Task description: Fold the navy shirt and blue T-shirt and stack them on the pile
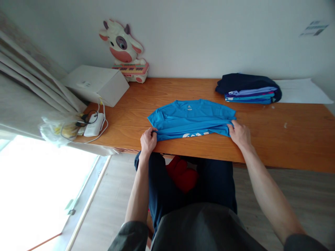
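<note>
A blue T-shirt [191, 118] lies on the wooden tabletop, its neckline toward the wall and its lower part folded up. White lettering shows along the near fold. My left hand [148, 140] is closed on the shirt's near left corner, thumb and fingers pinching the cloth. At the near right side, my right hand [239, 133] grips the fabric just below the right sleeve. The cloth between both hands is drawn fairly straight, with a few creases across it.
A stack of folded clothes [248, 89] sits at the back right beside a white sheet [300, 91]. Toward the left stand a white box [98, 83], a cow-shaped toy keyboard [125, 52], a white power strip [94, 124] with cables and a clear plastic bag [57, 130].
</note>
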